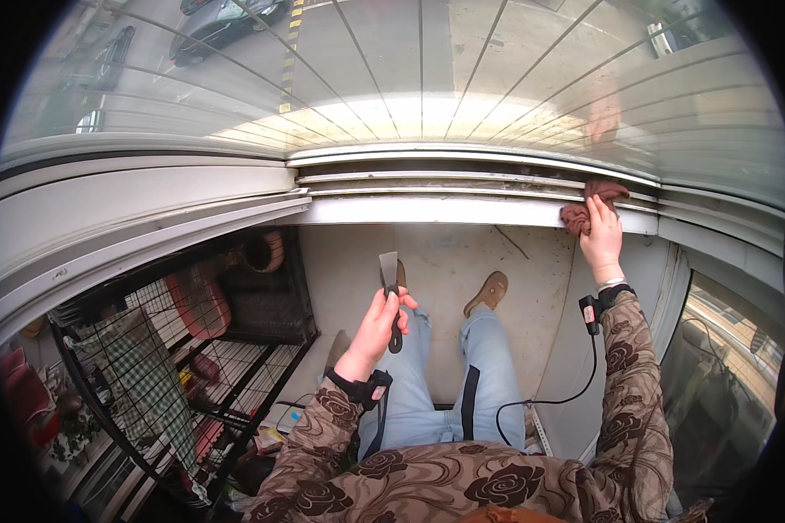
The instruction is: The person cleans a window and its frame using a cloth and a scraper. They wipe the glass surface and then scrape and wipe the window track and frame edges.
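My left hand (381, 319) is closed around the black handle of a putty knife (389, 265), whose metal blade points away from me above the floor. On the right, my right hand (603, 230) presses a reddish-brown cloth (576, 219) onto the white sill and tracks of a sliding window (445, 210). Part of the cloth lies over the track grooves, which show dark dirt along their length. The fingers cover some of the cloth.
A black wire cage (235, 392) with a checked cloth (137, 372) on it stands at left. Window glass with thin bars outside lies ahead. A white wall panel (579, 340) and another window are at right. A cable (562, 400) hangs from the right wrist strap.
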Motion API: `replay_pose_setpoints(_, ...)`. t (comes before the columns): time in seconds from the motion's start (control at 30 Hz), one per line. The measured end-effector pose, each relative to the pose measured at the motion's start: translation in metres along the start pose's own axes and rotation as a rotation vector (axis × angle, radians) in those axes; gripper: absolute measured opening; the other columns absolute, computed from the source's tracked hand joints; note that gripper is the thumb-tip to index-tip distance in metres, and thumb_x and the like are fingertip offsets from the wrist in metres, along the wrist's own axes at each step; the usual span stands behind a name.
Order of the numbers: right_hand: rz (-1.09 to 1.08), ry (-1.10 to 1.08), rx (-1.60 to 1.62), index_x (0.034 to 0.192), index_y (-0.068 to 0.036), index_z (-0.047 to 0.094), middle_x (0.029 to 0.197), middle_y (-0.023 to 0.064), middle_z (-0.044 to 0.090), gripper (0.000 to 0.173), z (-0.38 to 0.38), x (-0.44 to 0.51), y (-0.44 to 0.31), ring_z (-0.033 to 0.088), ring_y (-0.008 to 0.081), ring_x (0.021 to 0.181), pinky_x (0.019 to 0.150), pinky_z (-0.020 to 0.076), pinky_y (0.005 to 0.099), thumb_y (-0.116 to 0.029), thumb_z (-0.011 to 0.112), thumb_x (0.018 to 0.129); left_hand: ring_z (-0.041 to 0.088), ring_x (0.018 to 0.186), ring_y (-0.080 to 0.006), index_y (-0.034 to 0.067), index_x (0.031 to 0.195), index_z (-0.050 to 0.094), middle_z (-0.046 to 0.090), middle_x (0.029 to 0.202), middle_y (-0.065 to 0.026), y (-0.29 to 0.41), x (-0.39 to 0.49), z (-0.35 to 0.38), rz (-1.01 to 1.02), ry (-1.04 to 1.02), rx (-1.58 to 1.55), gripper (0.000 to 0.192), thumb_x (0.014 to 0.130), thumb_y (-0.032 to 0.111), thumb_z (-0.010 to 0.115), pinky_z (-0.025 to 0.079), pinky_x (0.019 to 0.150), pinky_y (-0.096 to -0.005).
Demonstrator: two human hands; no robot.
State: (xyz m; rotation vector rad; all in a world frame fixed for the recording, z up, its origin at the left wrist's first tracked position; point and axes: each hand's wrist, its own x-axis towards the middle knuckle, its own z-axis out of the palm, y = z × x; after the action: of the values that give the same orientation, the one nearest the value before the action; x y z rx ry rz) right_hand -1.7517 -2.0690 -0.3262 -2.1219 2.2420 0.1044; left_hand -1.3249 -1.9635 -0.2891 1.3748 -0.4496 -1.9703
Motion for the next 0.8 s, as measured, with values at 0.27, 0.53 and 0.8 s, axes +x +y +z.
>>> replay_pose_setpoints(0.27,0.072,-0.201,0.642,0.099,-0.003,0.065,0.104,0.0109,0.064,0.034,-0.022,-0.124,-0.001,0.062,0.0294,0.096,0.084,0.0506,0.0327,0.0,0.058,0.066,0.061,0.079,-0.0283,0.027,0.136,0.047,0.056,0.089,-0.0091,0.082,0.084,-0.025,0.513,0.616,1.73,0.045,0.092,0.019,0.053,0.051,0.064,-0.0406)
replay_pose_setpoints(0.53,0.086,-0.341,0.86,0.097,-0.003,0.066,0.105,0.0106,0.065,0.037,0.003,-0.17,-0.032,0.063,0.0282,0.095,0.083,0.0513,0.0328,-0.001,0.061,0.06,0.062,0.078,-0.0281,0.029,0.132,0.052,0.057,0.087,-0.0097,0.091,0.108,-0.039,0.39,0.599,2.068,0.044,0.09,0.017,0.053,0.052,0.061,-0.0409)
replay_pose_setpoints(0.8,0.14,-0.34,0.88,0.098,-0.002,0.066,0.107,0.0107,0.065,0.037,0.012,-0.171,-0.019,0.063,0.0276,0.095,0.082,0.0508,0.032,0.001,0.06,0.061,0.062,0.076,-0.0297,0.031,0.128,0.055,0.057,0.087,-0.0095,0.085,0.12,-0.025,0.43,0.648,1.896,0.039,0.09,0.019,0.055,0.051,0.063,-0.0403)
